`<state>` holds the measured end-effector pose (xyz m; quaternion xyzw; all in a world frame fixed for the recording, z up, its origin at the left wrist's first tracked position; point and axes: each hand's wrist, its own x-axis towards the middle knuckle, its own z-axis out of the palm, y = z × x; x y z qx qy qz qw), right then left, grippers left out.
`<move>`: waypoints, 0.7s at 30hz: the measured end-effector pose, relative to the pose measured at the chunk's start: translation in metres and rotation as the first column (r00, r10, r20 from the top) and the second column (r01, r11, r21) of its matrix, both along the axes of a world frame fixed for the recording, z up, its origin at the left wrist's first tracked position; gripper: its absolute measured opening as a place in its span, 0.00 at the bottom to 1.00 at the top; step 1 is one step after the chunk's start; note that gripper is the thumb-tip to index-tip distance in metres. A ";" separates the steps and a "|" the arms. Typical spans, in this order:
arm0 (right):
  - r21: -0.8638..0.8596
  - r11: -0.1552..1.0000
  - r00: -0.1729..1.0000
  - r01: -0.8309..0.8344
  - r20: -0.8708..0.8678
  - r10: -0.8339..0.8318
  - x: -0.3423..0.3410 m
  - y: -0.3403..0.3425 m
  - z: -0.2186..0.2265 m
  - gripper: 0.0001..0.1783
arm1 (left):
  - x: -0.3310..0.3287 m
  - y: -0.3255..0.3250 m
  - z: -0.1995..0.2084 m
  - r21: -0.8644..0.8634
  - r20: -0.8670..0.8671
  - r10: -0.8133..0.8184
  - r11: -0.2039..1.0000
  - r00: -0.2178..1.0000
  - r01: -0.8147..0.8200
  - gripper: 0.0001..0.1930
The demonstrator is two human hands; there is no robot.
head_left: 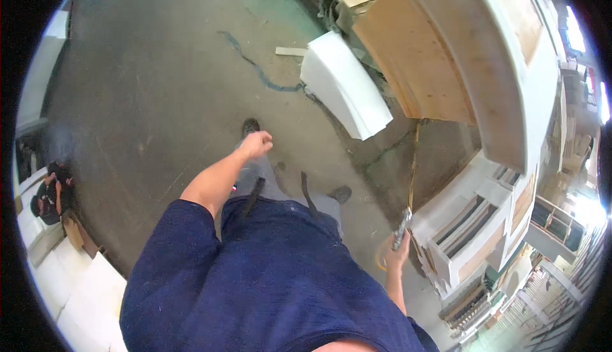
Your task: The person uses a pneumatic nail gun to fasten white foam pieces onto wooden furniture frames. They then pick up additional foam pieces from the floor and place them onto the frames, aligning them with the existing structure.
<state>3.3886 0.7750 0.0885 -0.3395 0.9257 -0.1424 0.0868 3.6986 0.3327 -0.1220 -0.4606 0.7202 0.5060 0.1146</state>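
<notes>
right hand [396,256] grips silver tool [402,227], lower right of picture | left hand [257,144] loosely curled, contents can't tell, centre | step: apparently carrying tool beside white-padded furniture [478,243] | next: likely calls for slack in yellow hose [415,167]

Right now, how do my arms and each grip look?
The left sleeve is dark blue and short; the right sleeve, partly visible, looks dark blue too. Left forearm and right forearm are bare; left grip and right grip wear no gloves.
</notes>
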 end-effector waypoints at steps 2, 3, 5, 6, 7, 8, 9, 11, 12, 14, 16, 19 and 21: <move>0.000 0.967 0.949 0.254 0.192 -0.249 0.041 -0.064 -0.020 0.22 | 0.011 -0.046 0.001 -0.003 0.000 0.068 0.998 0.998 -0.068 0.19; 0.015 0.955 0.929 0.296 0.227 -0.291 0.053 -0.084 -0.034 0.23 | 0.012 -0.070 0.012 0.014 0.024 0.081 0.997 0.996 -0.081 0.17; 0.038 0.932 0.888 0.361 0.290 -0.356 0.068 -0.110 -0.070 0.24 | 0.027 -0.108 0.004 0.016 0.024 0.109 0.994 0.994 -0.109 0.17; 0.067 0.922 0.875 0.382 0.295 -0.384 0.077 -0.123 -0.087 0.24 | 0.031 -0.127 -0.002 0.013 0.023 0.122 0.992 0.992 -0.122 0.17; 0.099 0.910 0.861 0.403 0.295 -0.414 0.087 -0.137 -0.100 0.25 | 0.029 -0.148 -0.001 -0.014 0.065 0.099 0.995 0.993 -0.099 0.17; 0.132 0.896 0.847 0.423 0.294 -0.443 0.097 -0.148 -0.111 0.25 | 0.028 -0.164 -0.004 -0.012 0.077 0.115 0.993 0.990 -0.115 0.16; 0.149 0.894 0.846 0.422 0.291 -0.447 0.106 -0.164 -0.114 0.24 | 0.028 -0.177 -0.007 -0.016 0.093 0.141 0.990 0.986 -0.140 0.16; 0.161 0.895 0.821 0.417 0.356 -0.447 0.120 -0.189 -0.135 0.23 | 0.023 -0.206 -0.020 -0.019 0.125 0.204 0.979 0.971 -0.203 0.16; 0.164 0.890 0.803 0.425 0.386 -0.455 0.127 -0.197 -0.147 0.22 | 0.018 -0.220 -0.028 -0.005 0.116 0.215 0.976 0.970 -0.216 0.16; 0.214 0.848 0.694 0.486 0.495 -0.522 0.126 -0.208 -0.189 0.21 | 0.004 -0.252 -0.049 0.018 0.098 0.253 0.967 0.963 -0.256 0.15; 0.235 0.839 0.662 0.490 0.526 -0.534 0.134 -0.226 -0.212 0.20 | -0.011 -0.277 -0.078 -0.050 0.054 0.272 0.962 0.961 -0.270 0.15; 0.229 0.820 0.640 0.525 0.530 -0.557 0.133 -0.253 -0.235 0.18 | -0.038 -0.319 -0.156 -0.091 0.024 0.273 0.959 0.962 -0.270 0.15; 0.281 0.686 0.426 0.672 0.611 -0.667 0.134 -0.247 -0.266 0.17 | -0.062 -0.346 -0.217 -0.125 -0.003 0.266 0.956 0.964 -0.264 0.15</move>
